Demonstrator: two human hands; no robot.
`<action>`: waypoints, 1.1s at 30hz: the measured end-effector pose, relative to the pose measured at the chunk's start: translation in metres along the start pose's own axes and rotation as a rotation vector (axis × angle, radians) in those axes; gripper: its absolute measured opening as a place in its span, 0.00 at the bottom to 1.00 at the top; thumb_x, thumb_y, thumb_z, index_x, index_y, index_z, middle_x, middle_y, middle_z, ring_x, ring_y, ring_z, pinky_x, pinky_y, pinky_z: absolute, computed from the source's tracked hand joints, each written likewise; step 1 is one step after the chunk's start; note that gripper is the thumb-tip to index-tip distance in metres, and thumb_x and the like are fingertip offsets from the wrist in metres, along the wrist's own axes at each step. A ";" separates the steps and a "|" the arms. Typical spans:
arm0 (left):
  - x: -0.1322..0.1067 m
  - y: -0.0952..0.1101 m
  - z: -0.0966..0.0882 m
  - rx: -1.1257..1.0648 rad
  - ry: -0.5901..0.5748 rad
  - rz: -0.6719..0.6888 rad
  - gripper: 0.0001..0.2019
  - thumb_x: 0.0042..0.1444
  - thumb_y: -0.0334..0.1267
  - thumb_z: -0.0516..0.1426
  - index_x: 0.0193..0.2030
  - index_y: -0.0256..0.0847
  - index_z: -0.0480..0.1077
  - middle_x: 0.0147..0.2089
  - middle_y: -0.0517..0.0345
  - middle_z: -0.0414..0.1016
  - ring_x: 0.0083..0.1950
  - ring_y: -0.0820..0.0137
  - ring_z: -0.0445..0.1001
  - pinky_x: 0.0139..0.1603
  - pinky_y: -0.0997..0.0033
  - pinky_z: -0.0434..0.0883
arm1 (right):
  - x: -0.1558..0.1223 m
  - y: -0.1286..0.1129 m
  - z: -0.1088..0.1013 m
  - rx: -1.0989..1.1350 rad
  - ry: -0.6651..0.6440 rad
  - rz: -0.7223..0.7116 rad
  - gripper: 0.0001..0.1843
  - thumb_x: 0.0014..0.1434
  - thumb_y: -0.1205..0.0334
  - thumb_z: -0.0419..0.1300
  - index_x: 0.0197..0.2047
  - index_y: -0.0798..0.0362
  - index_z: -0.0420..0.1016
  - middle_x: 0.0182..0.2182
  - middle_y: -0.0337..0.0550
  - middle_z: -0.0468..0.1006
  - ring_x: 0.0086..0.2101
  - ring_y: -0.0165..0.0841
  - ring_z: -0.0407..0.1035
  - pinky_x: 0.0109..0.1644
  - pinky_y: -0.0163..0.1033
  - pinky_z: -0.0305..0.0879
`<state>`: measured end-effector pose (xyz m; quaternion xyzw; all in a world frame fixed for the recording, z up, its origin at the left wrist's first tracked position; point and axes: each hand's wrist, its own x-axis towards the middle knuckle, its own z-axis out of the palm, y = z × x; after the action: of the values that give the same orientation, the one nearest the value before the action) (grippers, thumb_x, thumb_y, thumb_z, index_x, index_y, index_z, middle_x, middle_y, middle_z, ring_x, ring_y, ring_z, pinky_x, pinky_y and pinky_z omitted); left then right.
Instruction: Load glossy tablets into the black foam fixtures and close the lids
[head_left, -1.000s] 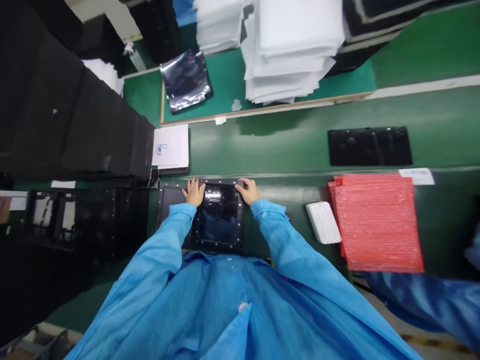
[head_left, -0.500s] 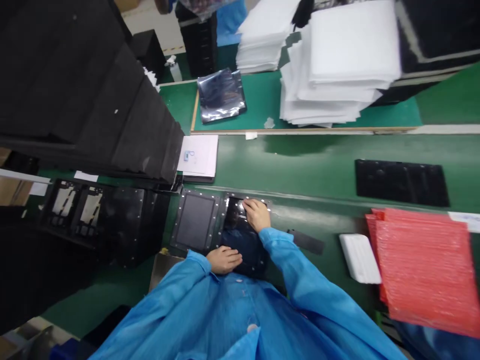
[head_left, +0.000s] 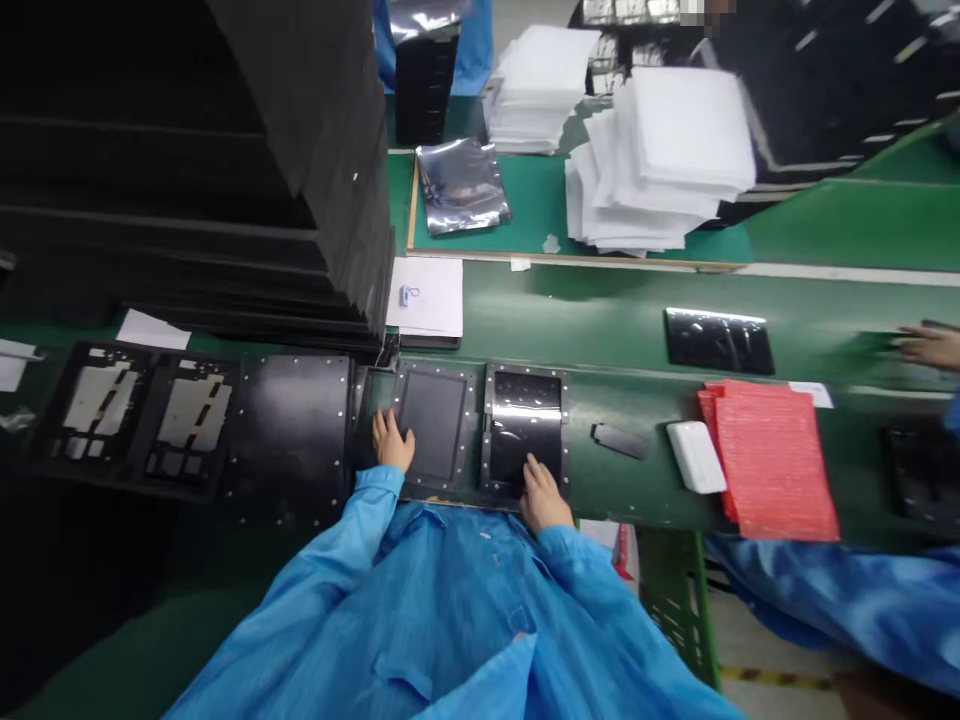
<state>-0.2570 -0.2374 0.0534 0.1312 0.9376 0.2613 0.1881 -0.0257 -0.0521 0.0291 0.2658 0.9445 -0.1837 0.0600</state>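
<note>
Two black riveted frames lie side by side on the green conveyor belt. The left frame has a matte dark window, and the right frame has a glossy black window. My left hand rests flat at the left edge of the matte frame, holding nothing. My right hand lies on the lower part of the glossy frame, fingers spread on its surface. Both blue sleeves reach in from the bottom of the view.
Tall black foam stacks stand at left, above black panels. Beyond lie a paper sheet, a silver bag and white foam sheets. At right are red bubble bags and a co-worker's hand.
My left hand has moved left from the glossy frame onto the matte frame's edge. My right hand has slid from the glossy frame's far edge to its near part. The view has swung.
</note>
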 end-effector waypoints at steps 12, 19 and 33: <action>-0.066 0.049 -0.010 -0.597 -0.412 0.410 0.22 0.65 0.45 0.43 0.60 0.39 0.62 0.54 0.49 0.72 0.53 0.68 0.72 0.56 0.67 0.69 | -0.003 -0.027 -0.044 0.493 0.005 0.211 0.23 0.57 0.47 0.52 0.46 0.52 0.76 0.46 0.51 0.78 0.47 0.44 0.71 0.48 0.49 0.69; -0.096 0.090 0.022 -0.079 -0.521 0.607 0.19 0.56 0.44 0.57 0.52 0.38 0.72 0.56 0.48 0.70 0.58 0.60 0.67 0.61 0.59 0.66 | 0.029 -0.021 -0.071 0.667 0.282 0.316 0.29 0.51 0.31 0.47 0.18 0.49 0.58 0.15 0.36 0.61 0.21 0.31 0.58 0.28 0.39 0.60; -0.127 0.101 0.058 0.250 -0.323 -0.032 0.41 0.48 0.33 0.59 0.68 0.33 0.47 0.64 0.37 0.61 0.63 0.55 0.64 0.62 0.61 0.63 | 0.067 0.090 -0.079 0.631 0.245 0.131 0.25 0.54 0.40 0.51 0.38 0.52 0.76 0.38 0.52 0.76 0.39 0.43 0.70 0.45 0.48 0.67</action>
<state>-0.1043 -0.1719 0.0977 0.1789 0.9224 0.1154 0.3222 -0.0365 0.0812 0.0602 0.3515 0.8223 -0.4291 -0.1273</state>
